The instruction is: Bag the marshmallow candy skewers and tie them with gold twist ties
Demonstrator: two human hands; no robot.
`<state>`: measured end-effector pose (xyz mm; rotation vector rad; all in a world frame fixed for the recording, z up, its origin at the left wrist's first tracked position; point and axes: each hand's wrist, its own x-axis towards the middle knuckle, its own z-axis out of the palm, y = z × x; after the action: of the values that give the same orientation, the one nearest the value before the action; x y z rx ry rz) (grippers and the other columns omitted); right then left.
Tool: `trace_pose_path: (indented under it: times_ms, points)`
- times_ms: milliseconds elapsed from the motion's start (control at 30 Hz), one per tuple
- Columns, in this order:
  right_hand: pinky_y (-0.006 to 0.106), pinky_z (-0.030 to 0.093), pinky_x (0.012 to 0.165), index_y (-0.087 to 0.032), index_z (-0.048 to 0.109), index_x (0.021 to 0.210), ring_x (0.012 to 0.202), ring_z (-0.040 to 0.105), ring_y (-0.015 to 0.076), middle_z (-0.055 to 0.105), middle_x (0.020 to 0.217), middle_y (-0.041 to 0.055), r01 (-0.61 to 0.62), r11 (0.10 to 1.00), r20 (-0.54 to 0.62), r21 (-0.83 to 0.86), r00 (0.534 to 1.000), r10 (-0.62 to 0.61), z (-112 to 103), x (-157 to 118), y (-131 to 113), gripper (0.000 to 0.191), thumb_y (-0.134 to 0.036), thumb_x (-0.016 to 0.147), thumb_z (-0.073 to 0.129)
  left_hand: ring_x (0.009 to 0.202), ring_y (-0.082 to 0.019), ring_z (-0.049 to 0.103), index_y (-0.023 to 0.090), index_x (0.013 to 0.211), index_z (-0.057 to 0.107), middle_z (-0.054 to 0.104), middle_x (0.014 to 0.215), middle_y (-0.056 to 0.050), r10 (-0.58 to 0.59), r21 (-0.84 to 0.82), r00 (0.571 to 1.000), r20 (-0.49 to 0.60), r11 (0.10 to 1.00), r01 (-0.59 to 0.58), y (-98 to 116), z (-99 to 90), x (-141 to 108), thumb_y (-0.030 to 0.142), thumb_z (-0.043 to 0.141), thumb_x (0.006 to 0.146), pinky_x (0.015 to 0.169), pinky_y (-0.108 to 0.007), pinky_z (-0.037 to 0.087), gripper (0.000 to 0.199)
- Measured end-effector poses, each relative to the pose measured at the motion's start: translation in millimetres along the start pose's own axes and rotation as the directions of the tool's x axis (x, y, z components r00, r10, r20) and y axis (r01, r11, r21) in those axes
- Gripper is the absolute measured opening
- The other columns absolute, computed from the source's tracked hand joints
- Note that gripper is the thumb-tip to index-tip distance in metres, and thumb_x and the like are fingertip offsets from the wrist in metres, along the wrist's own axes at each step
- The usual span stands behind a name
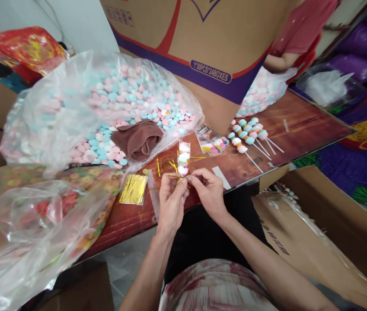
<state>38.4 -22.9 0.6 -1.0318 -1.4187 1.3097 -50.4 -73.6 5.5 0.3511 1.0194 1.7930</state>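
Observation:
A wrapped candy skewer (183, 159) with pink, white and blue pieces stands upright over the table's front edge. My left hand (172, 198) is closed around its stick, just below the clear wrapper. At the wrapper's base, my right hand (208, 190) pinches close to a thin gold twist tie (175, 176). Loose gold ties (172, 165) lie behind my hands. Left of them is a stack of gold ties (133, 189). Several unwrapped candy skewers (250, 134) rest on the table at the right.
A large clear bag of pastel candies (118, 99) fills the back left, a brown cloth (139, 139) on it. Behind stands a big carton (202, 52). An open box (300, 229) is at the lower right. A person's arm (280, 62) shows at the back right.

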Motion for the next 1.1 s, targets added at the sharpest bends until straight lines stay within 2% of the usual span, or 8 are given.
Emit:
trace_pose_path:
  times_ms: [233, 367, 500, 633, 733, 833, 1000, 1100]
  points:
    - [0.027, 0.044, 0.070, -0.019, 0.058, 0.082, 0.074, 0.054, 0.0144, 0.058, 0.079, -0.0002, 0.066, 0.993, 0.174, -0.100, 0.984, -0.048, -18.0, -0.6, 6.5, 0.013, -0.027, 0.091, 0.053, 0.050, -0.002, 0.035, 0.016, 0.077, 0.055, 0.051, 0.065, 0.005, -0.031, 0.031, 0.999, -0.022, 0.999, 0.032, -14.2, 8.1, 3.5, 0.027, 0.081, 0.071, 0.045, -0.014, 0.028, 0.029]
    - [0.025, 0.041, 0.064, -0.020, 0.051, 0.081, 0.070, 0.048, 0.0130, 0.051, 0.080, -0.0009, -0.058, 0.997, 0.241, 0.041, 0.969, 0.047, -27.2, -4.9, 9.8, 0.017, -0.032, 0.093, 0.051, 0.045, 0.000, 0.028, 0.014, 0.076, 0.052, 0.048, 0.060, 0.005, -0.186, -0.046, 0.982, 0.015, 0.981, 0.186, -12.9, 12.3, 2.8, 0.023, 0.078, 0.075, 0.042, -0.012, 0.021, 0.028]
    - [0.024, 0.038, 0.057, -0.020, 0.048, 0.079, 0.065, 0.042, 0.0110, 0.048, 0.088, 0.0005, -0.130, 0.973, 0.375, 0.193, 0.926, 0.050, -43.7, -2.5, 4.7, 0.024, -0.040, 0.091, 0.057, 0.041, 0.000, 0.020, 0.013, 0.076, 0.049, 0.037, 0.055, 0.009, -0.474, -0.210, 0.861, 0.184, 0.837, 0.505, -3.4, 13.2, 0.8, 0.014, 0.066, 0.082, 0.038, -0.011, 0.014, 0.018]
    - [0.027, 0.038, 0.063, -0.021, 0.045, 0.081, 0.071, 0.042, 0.0137, 0.044, 0.081, -0.0004, 0.069, 0.998, 0.457, 0.001, 0.888, -0.062, -61.4, 3.1, -4.4, 0.019, -0.034, 0.095, 0.050, 0.041, -0.001, 0.020, 0.013, 0.075, 0.049, 0.032, 0.053, 0.010, -0.596, -0.191, 0.755, 0.275, 0.736, 0.650, -1.3, 16.1, -0.8, 0.011, 0.062, 0.084, 0.037, -0.011, 0.014, 0.016]
    - [0.028, 0.035, 0.066, -0.022, 0.038, 0.081, 0.070, 0.040, 0.0144, 0.041, 0.078, -0.0012, 0.268, 0.938, 0.400, -0.218, 0.902, -0.165, -64.1, 1.8, -4.6, 0.017, -0.025, 0.097, 0.041, 0.040, -0.001, 0.020, 0.014, 0.079, 0.050, 0.036, 0.052, 0.009, -0.499, 0.011, 0.848, 0.178, 0.863, 0.505, -12.3, 21.9, -2.2, 0.023, 0.066, 0.085, 0.037, -0.012, 0.016, 0.019]
    - [0.029, 0.032, 0.063, -0.023, 0.034, 0.080, 0.067, 0.038, 0.0144, 0.039, 0.076, -0.0017, 0.314, 0.875, 0.302, -0.368, 0.931, -0.206, -59.6, -3.0, -3.1, 0.015, -0.020, 0.095, 0.038, 0.041, -0.002, 0.027, 0.016, 0.083, 0.053, 0.043, 0.053, 0.008, -0.218, 0.219, 0.974, 0.061, 0.955, 0.200, -27.3, 26.7, -5.0, 0.034, 0.067, 0.085, 0.038, -0.012, 0.020, 0.023]
    - [0.026, 0.034, 0.056, -0.023, 0.038, 0.082, 0.060, 0.041, 0.0128, 0.042, 0.070, -0.0040, 0.107, 0.928, 0.243, -0.358, 0.970, -0.018, -59.7, -3.5, -8.2, 0.009, -0.019, 0.090, 0.040, 0.072, -0.008, 0.056, 0.016, 0.094, 0.068, 0.061, 0.077, 0.000, 0.000, 0.398, 0.987, 0.160, 0.915, -0.064, -38.3, 25.5, -9.7, 0.034, 0.067, 0.085, 0.067, -0.016, 0.047, 0.019]
    - [0.023, 0.034, 0.050, -0.022, 0.042, 0.082, 0.051, 0.041, 0.0106, 0.043, 0.063, -0.0066, -0.056, 0.972, 0.265, -0.226, 0.957, 0.116, -65.5, -2.3, -7.8, 0.009, -0.021, 0.091, 0.041, 0.067, -0.006, 0.056, 0.016, 0.093, 0.071, 0.063, 0.078, -0.001, -0.042, 0.382, 0.986, 0.160, 0.924, -0.023, -35.4, 24.3, -7.7, 0.031, 0.073, 0.080, 0.061, -0.014, 0.045, 0.020]
